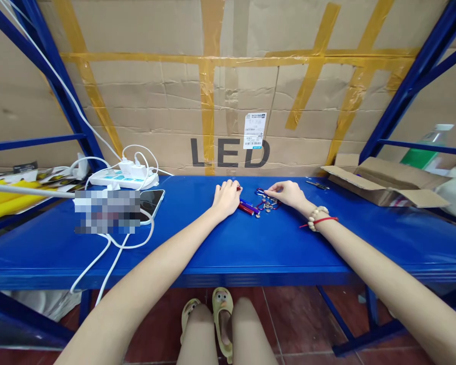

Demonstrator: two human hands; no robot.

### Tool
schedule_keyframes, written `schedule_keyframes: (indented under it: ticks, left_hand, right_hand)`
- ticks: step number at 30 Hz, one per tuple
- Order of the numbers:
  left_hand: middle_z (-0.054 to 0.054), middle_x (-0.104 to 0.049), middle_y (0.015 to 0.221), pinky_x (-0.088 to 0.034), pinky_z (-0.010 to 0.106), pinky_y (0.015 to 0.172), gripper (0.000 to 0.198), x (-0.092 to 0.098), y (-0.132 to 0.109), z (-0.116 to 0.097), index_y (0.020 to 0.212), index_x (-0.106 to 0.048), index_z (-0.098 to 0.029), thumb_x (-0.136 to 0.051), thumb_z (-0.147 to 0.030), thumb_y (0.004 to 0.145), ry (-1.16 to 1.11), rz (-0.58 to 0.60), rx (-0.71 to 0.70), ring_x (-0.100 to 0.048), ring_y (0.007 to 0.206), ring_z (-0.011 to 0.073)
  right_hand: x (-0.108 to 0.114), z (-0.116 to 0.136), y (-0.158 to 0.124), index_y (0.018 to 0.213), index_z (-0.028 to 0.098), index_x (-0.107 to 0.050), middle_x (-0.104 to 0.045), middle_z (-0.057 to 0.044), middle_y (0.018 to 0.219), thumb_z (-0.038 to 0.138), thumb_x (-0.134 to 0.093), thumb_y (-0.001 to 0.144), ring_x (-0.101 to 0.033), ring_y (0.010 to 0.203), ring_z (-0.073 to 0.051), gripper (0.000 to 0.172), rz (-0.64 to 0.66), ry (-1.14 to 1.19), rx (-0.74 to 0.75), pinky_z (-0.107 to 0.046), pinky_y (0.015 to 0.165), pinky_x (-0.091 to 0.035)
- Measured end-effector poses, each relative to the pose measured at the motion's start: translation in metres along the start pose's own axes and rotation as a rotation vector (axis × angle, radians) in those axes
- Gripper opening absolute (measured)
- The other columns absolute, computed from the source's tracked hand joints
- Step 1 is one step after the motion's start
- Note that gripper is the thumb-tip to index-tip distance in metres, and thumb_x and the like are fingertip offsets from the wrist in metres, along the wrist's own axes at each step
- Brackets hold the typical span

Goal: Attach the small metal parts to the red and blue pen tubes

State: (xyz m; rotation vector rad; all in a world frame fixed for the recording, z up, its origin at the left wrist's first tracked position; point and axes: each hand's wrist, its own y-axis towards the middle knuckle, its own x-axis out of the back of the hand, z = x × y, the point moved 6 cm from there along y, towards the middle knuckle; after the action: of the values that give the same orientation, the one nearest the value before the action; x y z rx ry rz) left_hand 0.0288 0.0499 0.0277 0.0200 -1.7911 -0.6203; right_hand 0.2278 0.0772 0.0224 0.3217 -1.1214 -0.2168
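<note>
On the blue metal tabletop, my left hand rests with its fingers curled together. A bit of red shows at its fingertips, but what it holds is mostly hidden. Just right of it lie several small shiny tubes, among them a red tube and a blue tube. My right hand pinches thumb and finger together at a small pile of round silver pieces. By those fingertips is a blue and red loop; whether it is gripped is too small to tell.
An open cardboard box stands at the right, with a dark metal piece beside it. A white power strip, cables and a phone lie left, near yellow packaging. A large cardboard sheet backs the table.
</note>
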Motion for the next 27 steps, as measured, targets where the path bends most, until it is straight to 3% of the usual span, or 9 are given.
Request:
schedule_keyframes:
  ticks: [20,27]
  left_hand:
    - [0.006,-0.055,0.105,-0.032,0.035,0.085,0.029,0.0031,-0.0017,-0.0023,0.094,-0.052,-0.019,-0.027,-0.035,0.093,-0.010,-0.020,-0.013,-0.047,0.100,0.0207]
    - [0.005,-0.056,0.102,-0.035,0.035,0.083,0.028,0.0098,-0.0053,-0.0044,0.093,-0.053,-0.019,-0.028,-0.030,0.092,0.018,-0.051,-0.005,-0.049,0.097,0.0208]
  right_hand:
    - [0.0011,0.0032,-0.0001,0.095,0.025,-0.066,-0.069,0.001,0.097,0.032,-0.051,0.079,-0.062,0.085,-0.019,0.023,-0.006,0.000,-0.038,-0.028,0.069,-0.046]
    - [-0.0028,0.0016,0.0036,0.092,0.021,-0.065,-0.069,-0.003,0.094,0.021,-0.050,0.078,-0.062,0.084,-0.017,0.021,-0.090,0.104,0.083,-0.027,0.072,-0.047]
